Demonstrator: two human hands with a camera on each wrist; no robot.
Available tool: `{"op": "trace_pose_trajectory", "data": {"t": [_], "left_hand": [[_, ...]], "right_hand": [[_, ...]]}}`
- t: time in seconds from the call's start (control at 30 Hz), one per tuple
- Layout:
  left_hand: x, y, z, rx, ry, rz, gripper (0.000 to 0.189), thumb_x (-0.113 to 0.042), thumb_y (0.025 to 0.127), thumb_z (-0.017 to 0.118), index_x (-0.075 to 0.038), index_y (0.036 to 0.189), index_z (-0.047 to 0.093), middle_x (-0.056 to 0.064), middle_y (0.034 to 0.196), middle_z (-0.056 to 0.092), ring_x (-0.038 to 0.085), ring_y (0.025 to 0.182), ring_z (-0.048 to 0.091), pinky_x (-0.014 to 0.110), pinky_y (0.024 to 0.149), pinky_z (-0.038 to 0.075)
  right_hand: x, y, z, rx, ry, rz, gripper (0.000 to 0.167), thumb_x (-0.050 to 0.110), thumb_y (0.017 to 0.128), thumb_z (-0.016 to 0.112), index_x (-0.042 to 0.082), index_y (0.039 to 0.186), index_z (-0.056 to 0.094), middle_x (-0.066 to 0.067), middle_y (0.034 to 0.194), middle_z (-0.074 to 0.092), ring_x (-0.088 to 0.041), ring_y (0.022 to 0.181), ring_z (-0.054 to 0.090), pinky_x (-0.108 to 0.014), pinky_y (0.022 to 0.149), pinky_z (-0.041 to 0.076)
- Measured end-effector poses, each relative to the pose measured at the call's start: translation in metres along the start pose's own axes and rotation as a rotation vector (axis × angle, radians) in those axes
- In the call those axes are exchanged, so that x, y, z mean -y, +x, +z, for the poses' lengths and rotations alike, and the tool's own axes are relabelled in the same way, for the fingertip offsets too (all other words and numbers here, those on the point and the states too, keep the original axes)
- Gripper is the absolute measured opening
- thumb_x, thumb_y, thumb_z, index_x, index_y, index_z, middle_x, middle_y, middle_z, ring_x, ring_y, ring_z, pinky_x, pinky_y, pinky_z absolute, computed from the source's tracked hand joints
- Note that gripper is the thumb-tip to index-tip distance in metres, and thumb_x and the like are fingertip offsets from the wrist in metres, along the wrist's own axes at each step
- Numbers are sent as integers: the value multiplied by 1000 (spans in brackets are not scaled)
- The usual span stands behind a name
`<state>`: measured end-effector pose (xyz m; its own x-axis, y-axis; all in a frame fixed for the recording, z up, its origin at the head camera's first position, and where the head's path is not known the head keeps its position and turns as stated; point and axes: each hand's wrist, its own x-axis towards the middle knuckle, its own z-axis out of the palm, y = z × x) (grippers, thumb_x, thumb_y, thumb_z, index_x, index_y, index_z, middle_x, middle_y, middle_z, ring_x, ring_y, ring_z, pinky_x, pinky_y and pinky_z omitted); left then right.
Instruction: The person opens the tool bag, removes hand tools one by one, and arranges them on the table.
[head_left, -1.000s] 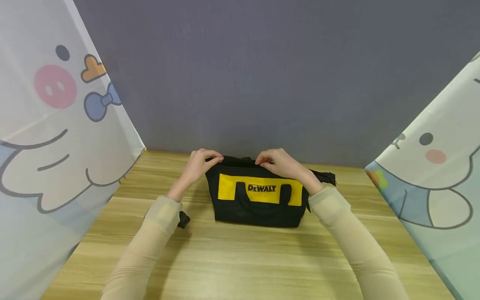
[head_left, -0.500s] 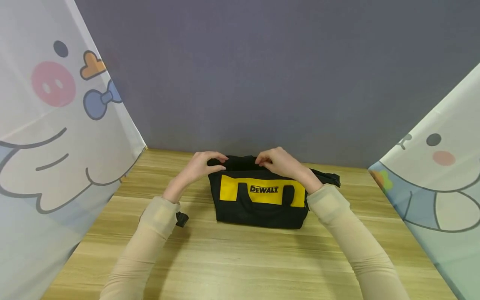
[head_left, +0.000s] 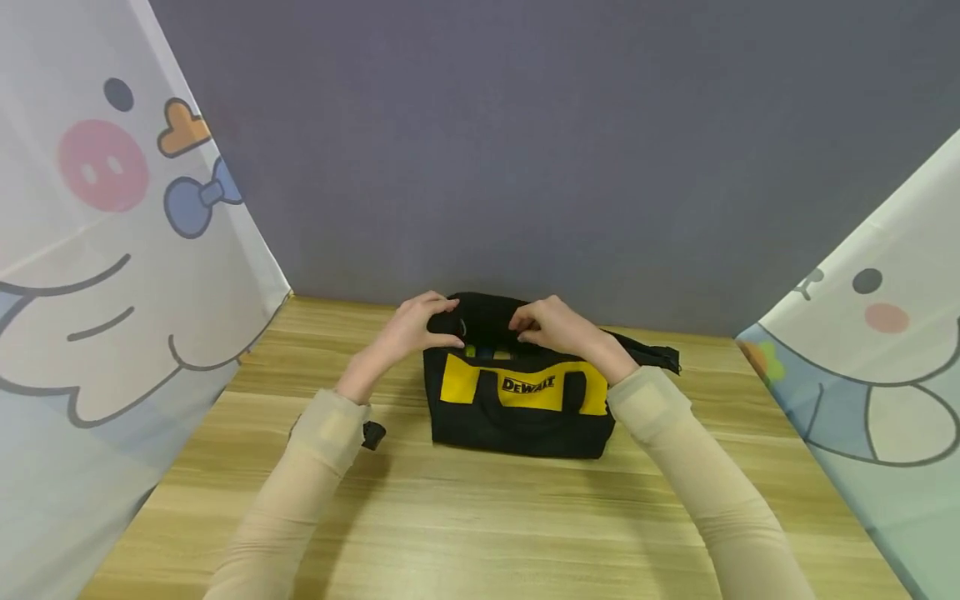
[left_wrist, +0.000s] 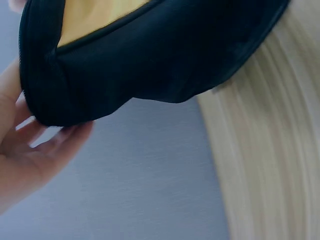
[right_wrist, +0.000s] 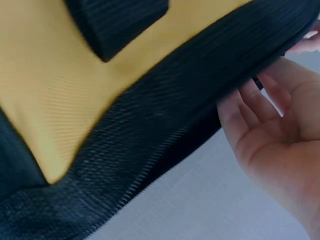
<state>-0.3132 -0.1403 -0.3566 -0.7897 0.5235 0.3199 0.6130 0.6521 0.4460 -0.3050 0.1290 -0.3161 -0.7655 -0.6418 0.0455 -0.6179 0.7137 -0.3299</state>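
A black and yellow DeWalt tool bag (head_left: 525, 429) stands on the wooden table, its zipped mouth partly open. Yellow-green and dark items (head_left: 486, 353) show inside, too little to tell their kind. My left hand (head_left: 420, 323) holds the left end of the mouth, thumb at the front and fingers at the back, black fabric between them. In the left wrist view its fingers (left_wrist: 70, 142) curl at the dark edge. My right hand (head_left: 551, 325) holds the rim at the right with bent fingers. The right wrist view shows those fingertips (right_wrist: 231, 107) behind the zipper edge.
A black buckle-like piece (head_left: 372, 434) lies on the table (head_left: 480, 533) by my left sleeve. The bag's zipper end (head_left: 660, 357) sticks out right. A grey wall (head_left: 480, 150) stands close behind, with cartoon-printed cloths (head_left: 112, 250) on both sides.
My left thumb and fingers have parted and shifted slightly right. The bag's mouth has widened, its back rim has risen, and the items inside have come into view. My right hand has barely moved.
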Motion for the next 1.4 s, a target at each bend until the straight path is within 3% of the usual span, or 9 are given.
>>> {"op": "trace_pose_trajectory", "data": {"t": [0.13,0.5,0.7,0.97,1.23,1.4], "left_hand": [[-3,0,-1,87,13,4,88,-31,84,78,1,153,33,22,140,52,39,127,53,51,106,46],[-5,-10,4,151,3,97,82,-26,90,71,-1,155,27,17,164,23,37,146,37,49,113,41],[-10,-5,10,226,-1,54,94,-27,89,74,1,157,15,17,168,6,36,151,24,49,119,33],[-20,-1,13,276,-72,-64,112,-22,84,80,-2,159,0,10,168,-12,33,156,9,49,123,26],[-22,-1,12,297,-46,-85,115,-25,82,82,-11,161,-1,10,168,-15,37,154,15,52,119,31],[-19,-1,15,266,-72,-42,122,-26,80,83,-20,160,-9,8,168,-13,40,145,37,51,109,44]], "right_hand": [[-3,0,2,44,9,49,28,8,89,72,0,116,69,-20,116,71,-28,95,73,-35,82,60],[-4,7,14,165,-41,86,40,12,88,74,1,125,65,-19,127,66,-33,105,70,-36,87,59],[-5,14,22,206,-96,92,44,14,87,75,1,127,64,-19,130,65,-34,110,67,-39,93,57],[-1,24,28,293,-185,125,51,16,88,75,2,135,59,-16,136,62,-31,121,63,-41,101,53],[7,35,25,312,-213,171,58,20,89,75,4,141,54,-13,141,59,-29,125,61,-41,104,51],[10,41,30,346,-225,207,64,22,89,75,6,145,50,-13,144,56,-28,124,62,-41,104,51]]}}
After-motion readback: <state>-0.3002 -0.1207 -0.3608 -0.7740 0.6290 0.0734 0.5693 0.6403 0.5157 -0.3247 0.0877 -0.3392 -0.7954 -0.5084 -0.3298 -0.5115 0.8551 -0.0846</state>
